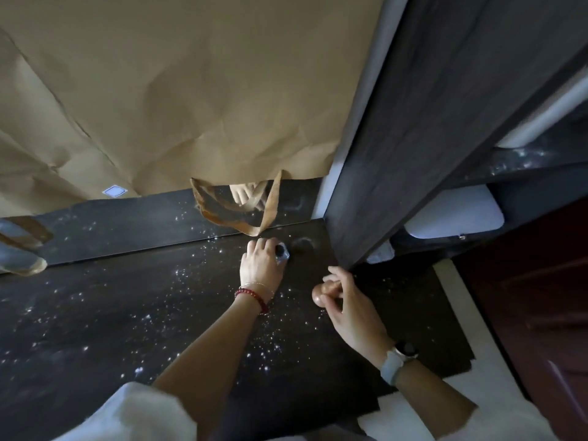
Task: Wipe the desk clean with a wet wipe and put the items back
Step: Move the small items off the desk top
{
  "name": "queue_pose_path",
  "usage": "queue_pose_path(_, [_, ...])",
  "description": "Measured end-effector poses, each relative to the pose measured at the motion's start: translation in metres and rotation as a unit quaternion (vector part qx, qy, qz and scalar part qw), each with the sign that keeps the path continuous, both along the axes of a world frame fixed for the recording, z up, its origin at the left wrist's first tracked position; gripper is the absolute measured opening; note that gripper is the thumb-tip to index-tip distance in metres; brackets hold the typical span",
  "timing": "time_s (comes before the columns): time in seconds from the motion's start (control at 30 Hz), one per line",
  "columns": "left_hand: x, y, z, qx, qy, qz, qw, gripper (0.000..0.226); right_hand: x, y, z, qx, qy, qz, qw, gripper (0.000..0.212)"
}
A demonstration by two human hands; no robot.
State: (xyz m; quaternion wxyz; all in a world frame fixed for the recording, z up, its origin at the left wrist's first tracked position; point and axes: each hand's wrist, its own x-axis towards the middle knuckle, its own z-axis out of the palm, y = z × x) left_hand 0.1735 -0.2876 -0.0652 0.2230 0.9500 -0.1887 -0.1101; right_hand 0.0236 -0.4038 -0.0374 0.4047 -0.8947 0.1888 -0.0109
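Dark wood desk (127,313), speckled all over with white crumbs or powder, densest in front of the two hands. Brown paper (191,90) covers the wall behind; its torn lower edge curls down onto a mirror strip (127,227) along the back of the desk. A reflected hand shows in the mirror.

Left hand (261,265): reaches to the back edge of the desk, palm down, fingers curled over a small item (282,252) with a dark centre and a pale, shiny rim. Item sits at the fingertips, on the right side of the hand, touching the desk. Cannot tell what it is, a wipe or something else. Red bead bracelet (253,297) and a thin chain on that wrist.

Right hand (346,300): nearer the desk's right edge, just beside the dark upright panel (381,154). Fingers and thumb pinch a small tan rounded object (319,295), which pokes out to the left of the fingers. Object appears lifted just off the desk; contact unclear. Pale watch (396,361) on the wrist.

Hands are near each other, not touching. White sleeves (143,412) at bottom of frame. White cushions (458,214) show on shelves beyond the panel.
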Motion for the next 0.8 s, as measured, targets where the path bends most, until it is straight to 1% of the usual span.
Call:
queue_pose_path(0.13, [-0.05, 0.003, 0.003, -0.107, -0.045, -0.008, 0.993, 0.026, -0.035, -0.015, 0.006, -0.004, -0.043, -0.038, 0.998, 0.046])
queue_pose_path(0.27, [-0.114, -0.012, 0.016, -0.197, -0.039, -0.045, 0.978, 0.033, -0.071, -0.043, 0.017, -0.01, -0.073, -0.087, 0.993, 0.048])
queue_pose_path(0.33, [-0.133, -0.03, 0.026, -0.225, -0.029, -0.075, 0.971, 0.037, -0.081, -0.065, 0.024, -0.016, -0.092, -0.102, 0.99, 0.052])
queue_pose_path(0.43, [-0.148, -0.068, 0.05, -0.249, -0.016, -0.115, 0.961, 0.034, -0.085, -0.101, 0.042, -0.009, -0.149, -0.117, 0.982, 0.057])
queue_pose_path(0.5, [-0.15, -0.096, 0.068, -0.269, -0.027, -0.128, 0.954, 0.034, -0.082, -0.126, 0.056, 0.0, -0.193, -0.136, 0.972, 0.06])
queue_pose_path(0.57, [-0.149, -0.123, 0.085, -0.275, -0.047, -0.128, 0.952, 0.035, -0.076, -0.148, 0.072, 0.001, -0.217, -0.146, 0.965, 0.061])
queue_pose_path(0.7, [-0.138, -0.168, 0.113, -0.26, -0.097, -0.107, 0.955, 0.036, -0.052, -0.187, 0.092, -0.036, -0.227, -0.155, 0.961, 0.057])
queue_pose_path(0.8, [-0.124, -0.195, 0.118, -0.236, -0.12, -0.072, 0.962, 0.035, -0.033, -0.207, 0.095, -0.073, -0.218, -0.148, 0.962, 0.05])
